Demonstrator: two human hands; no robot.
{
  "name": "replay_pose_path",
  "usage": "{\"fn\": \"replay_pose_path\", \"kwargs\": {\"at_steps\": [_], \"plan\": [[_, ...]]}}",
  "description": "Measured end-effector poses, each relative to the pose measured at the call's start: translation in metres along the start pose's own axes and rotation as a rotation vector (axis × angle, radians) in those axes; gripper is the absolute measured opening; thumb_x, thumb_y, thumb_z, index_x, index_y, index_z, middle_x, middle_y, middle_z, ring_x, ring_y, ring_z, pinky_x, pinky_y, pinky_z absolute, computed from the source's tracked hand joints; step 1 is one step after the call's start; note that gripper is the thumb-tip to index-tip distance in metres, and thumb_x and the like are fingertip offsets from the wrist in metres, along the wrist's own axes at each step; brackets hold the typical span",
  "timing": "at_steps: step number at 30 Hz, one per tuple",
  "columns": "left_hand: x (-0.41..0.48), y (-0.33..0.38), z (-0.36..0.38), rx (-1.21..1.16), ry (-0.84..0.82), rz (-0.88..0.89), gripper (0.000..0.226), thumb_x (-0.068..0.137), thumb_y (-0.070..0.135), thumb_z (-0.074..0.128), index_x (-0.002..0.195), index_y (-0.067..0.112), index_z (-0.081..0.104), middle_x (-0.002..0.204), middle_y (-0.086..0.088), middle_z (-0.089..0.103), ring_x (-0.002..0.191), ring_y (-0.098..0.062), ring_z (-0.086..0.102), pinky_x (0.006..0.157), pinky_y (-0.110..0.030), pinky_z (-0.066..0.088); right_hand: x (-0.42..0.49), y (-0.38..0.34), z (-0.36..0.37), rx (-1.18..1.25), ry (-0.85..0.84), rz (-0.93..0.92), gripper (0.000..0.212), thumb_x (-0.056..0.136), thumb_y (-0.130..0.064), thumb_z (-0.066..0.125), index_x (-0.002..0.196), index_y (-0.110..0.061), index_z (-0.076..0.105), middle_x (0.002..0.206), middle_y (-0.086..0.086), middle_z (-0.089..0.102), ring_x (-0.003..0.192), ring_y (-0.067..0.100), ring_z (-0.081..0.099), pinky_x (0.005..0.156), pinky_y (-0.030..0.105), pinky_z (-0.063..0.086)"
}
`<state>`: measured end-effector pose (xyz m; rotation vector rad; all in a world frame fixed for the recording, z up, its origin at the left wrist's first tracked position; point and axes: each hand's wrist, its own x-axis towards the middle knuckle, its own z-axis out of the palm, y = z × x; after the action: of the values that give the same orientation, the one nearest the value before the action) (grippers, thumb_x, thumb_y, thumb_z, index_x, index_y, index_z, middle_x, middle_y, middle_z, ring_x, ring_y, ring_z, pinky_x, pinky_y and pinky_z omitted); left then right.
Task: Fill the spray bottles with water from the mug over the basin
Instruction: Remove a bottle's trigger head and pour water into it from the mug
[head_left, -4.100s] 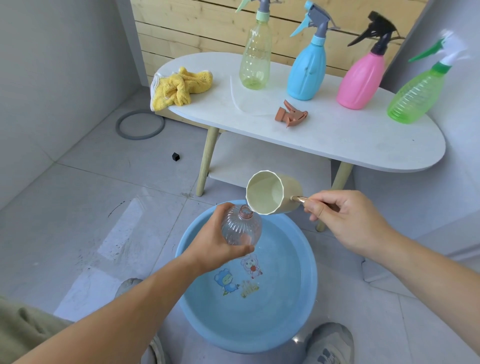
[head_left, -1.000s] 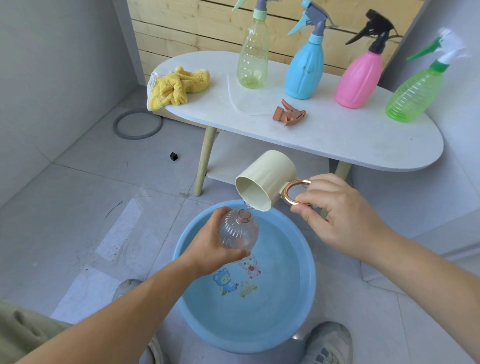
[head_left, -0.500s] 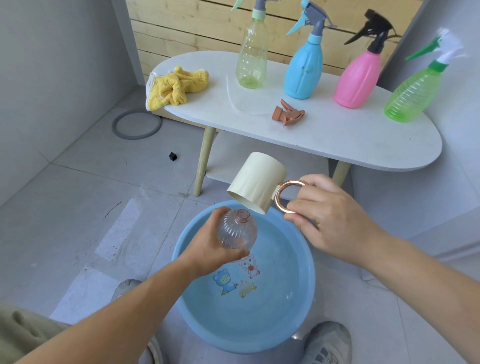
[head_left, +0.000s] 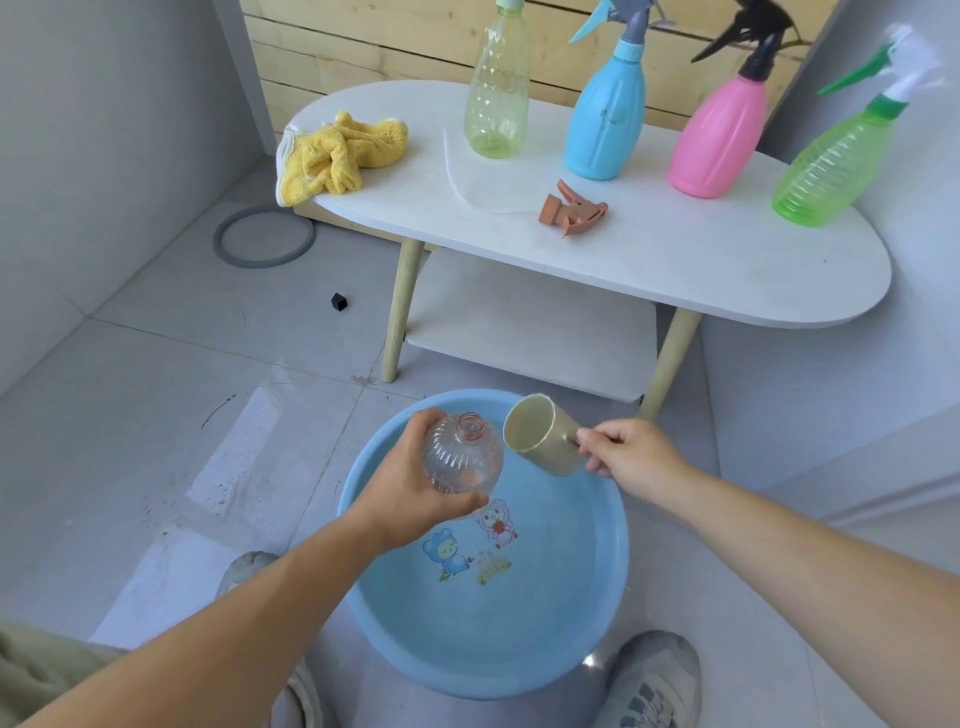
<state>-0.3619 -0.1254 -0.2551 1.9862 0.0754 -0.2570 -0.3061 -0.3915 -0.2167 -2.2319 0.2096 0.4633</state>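
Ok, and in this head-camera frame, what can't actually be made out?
Head view only.
Water level in the clear bottle: see-through wall, partly wrapped by the left hand.
Mug handle: covered by fingers of the right hand.
Top of the yellow-green bottle: cut off by the upper edge.
Green bottle spray head: smeared at the lens edge.
Small black object on the floor: too small to identify.

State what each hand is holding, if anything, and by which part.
The left hand has its grip round the ribbed body of the clear uncapped spray bottle. The right hand pinches the cream mug by its largely hidden handle.
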Motion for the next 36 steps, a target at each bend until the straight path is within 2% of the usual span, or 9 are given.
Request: {"fn": "replay_pose_path", "kwargs": {"at_steps": [2, 5, 9, 13, 17, 21, 27, 32, 36], "plan": [[0.0, -0.001, 0.001, -0.009, 0.002, -0.004, 0.091, 0.067, 0.026, 0.095, 0.137, 0.033, 0.038, 0.125, 0.021, 0.053, 0.108, 0.016, 0.052, 0.077, 0.0, 0.042, 0.01, 0.016, 0.017, -0.002, -0.026, 0.05, 0.03, 0.097, -0.028, 0.059, 0.071, -0.016, 0.068, 0.065, -0.002, 0.067, 0.067, 0.016, 0.06, 0.079, 0.039, 0.054], [0.001, -0.004, 0.002, -0.017, 0.007, -0.009, 0.09, 0.067, 0.024, 0.095, 0.136, 0.033, 0.038, 0.126, 0.016, 0.055, 0.107, 0.014, 0.054, 0.075, -0.001, 0.044, 0.02, 0.035, 0.04, 0.001, -0.039, 0.09, 0.031, 0.097, -0.03, 0.058, 0.07, -0.019, 0.067, 0.065, -0.002, 0.066, 0.068, 0.017, 0.06, 0.066, 0.03, 0.047], [0.002, -0.006, 0.002, -0.014, 0.016, -0.027, 0.089, 0.067, 0.028, 0.095, 0.132, 0.039, 0.035, 0.125, 0.019, 0.054, 0.107, 0.014, 0.054, 0.076, -0.003, 0.045, 0.03, 0.057, 0.057, -0.073, -0.069, 0.083, 0.038, 0.098, -0.032, 0.056, 0.082, 0.001, 0.067, 0.07, 0.003, 0.063, 0.066, 0.018, 0.053, 0.059, 0.027, 0.038], [0.004, -0.006, 0.004, -0.003, 0.028, -0.024, 0.088, 0.068, 0.026, 0.094, 0.129, 0.041, 0.033, 0.124, 0.023, 0.051, 0.108, 0.02, 0.049, 0.079, 0.0, 0.041, 0.037, 0.069, 0.061, -0.194, -0.087, 0.069, 0.043, 0.097, -0.036, 0.054, 0.079, 0.002, 0.061, 0.068, 0.005, 0.056, 0.06, 0.019, 0.048, 0.056, 0.028, 0.037], [0.006, -0.008, 0.006, 0.002, 0.029, -0.029, 0.087, 0.068, 0.026, 0.095, 0.13, 0.039, 0.035, 0.122, 0.024, 0.052, 0.108, 0.018, 0.051, 0.078, 0.0, 0.042, 0.042, 0.075, 0.061, -0.264, -0.107, 0.047, 0.042, 0.098, -0.035, 0.054, 0.066, -0.006, 0.051, 0.066, 0.004, 0.049, 0.062, 0.02, 0.046, 0.058, 0.03, 0.034], [0.007, -0.009, 0.006, 0.003, 0.028, -0.035, 0.092, 0.066, 0.03, 0.095, 0.136, 0.038, 0.035, 0.125, 0.024, 0.051, 0.113, 0.012, 0.052, 0.079, 0.001, 0.042, 0.042, 0.075, 0.062, -0.312, -0.13, 0.051, 0.041, 0.098, -0.035, 0.053, 0.063, -0.013, 0.049, 0.066, 0.005, 0.05, 0.059, 0.02, 0.043, 0.057, 0.03, 0.034], [0.006, -0.007, 0.005, 0.001, 0.025, -0.031, 0.091, 0.067, 0.03, 0.095, 0.135, 0.037, 0.035, 0.125, 0.025, 0.051, 0.111, 0.017, 0.05, 0.078, 0.002, 0.04, 0.039, 0.074, 0.063, -0.331, -0.161, 0.062, 0.041, 0.099, -0.033, 0.052, 0.065, -0.011, 0.052, 0.068, 0.004, 0.051, 0.06, 0.019, 0.044, 0.058, 0.03, 0.035], [0.007, -0.007, 0.006, 0.003, 0.028, -0.024, 0.088, 0.067, 0.028, 0.095, 0.133, 0.036, 0.037, 0.123, 0.023, 0.053, 0.109, 0.016, 0.051, 0.078, 0.001, 0.04, 0.038, 0.072, 0.065, -0.314, -0.178, 0.068, 0.043, 0.1, -0.033, 0.051, 0.075, 0.001, 0.057, 0.069, 0.004, 0.049, 0.059, 0.018, 0.042, 0.057, 0.029, 0.034], [0.007, -0.008, 0.005, -0.006, 0.028, -0.02, 0.087, 0.067, 0.027, 0.095, 0.132, 0.036, 0.037, 0.123, 0.021, 0.053, 0.109, 0.015, 0.051, 0.078, 0.001, 0.04, 0.039, 0.073, 0.067, -0.322, -0.192, 0.066, 0.041, 0.1, -0.032, 0.051, 0.067, -0.008, 0.051, 0.066, 0.002, 0.046, 0.058, 0.018, 0.041, 0.057, 0.029, 0.032]]}}
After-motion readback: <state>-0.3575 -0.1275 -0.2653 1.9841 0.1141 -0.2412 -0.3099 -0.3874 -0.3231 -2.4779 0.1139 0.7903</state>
